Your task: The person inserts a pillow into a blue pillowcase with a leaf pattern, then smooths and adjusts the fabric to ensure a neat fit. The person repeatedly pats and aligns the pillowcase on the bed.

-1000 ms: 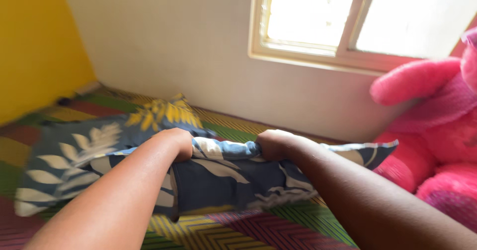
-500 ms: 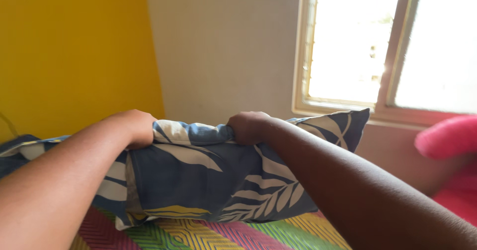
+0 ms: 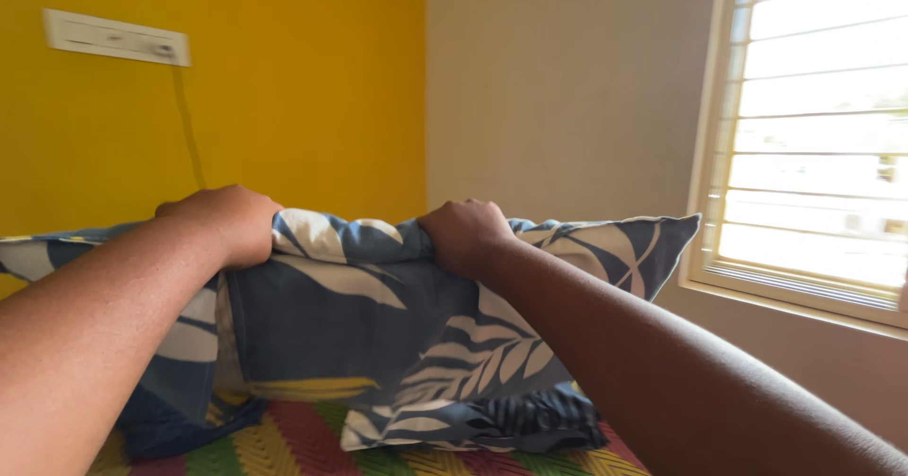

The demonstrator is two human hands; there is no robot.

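A blue pillow (image 3: 378,334) printed with white and yellow leaves is held up above a bed by two bare hands. Its upper edge is gripped by the left hand (image 3: 227,222), which is closed into a fist around a bunch of the fabric at the left of the scene, and by the right hand (image 3: 465,235), likewise clenched tight on the cloth near the middle of the edge. Between the two fists the cover is gathered into folds, while the right corner of the pillow is left sticking out free toward the window (image 3: 813,145). The pillow hangs upright from the hands, its lower part reaching down near a second leaf-patterned pillow (image 3: 492,424) that lies on the striped, zigzag-patterned bedsheet (image 3: 303,448) in red, green and yellow. Whether the two pillows touch cannot be told. Behind, on the far left, a yellow wall (image 3: 284,88) carries a white switch plate (image 3: 113,37) with a thin cord running down from it; a pale wall (image 3: 558,97) stands beside the bright, barred window at the right.
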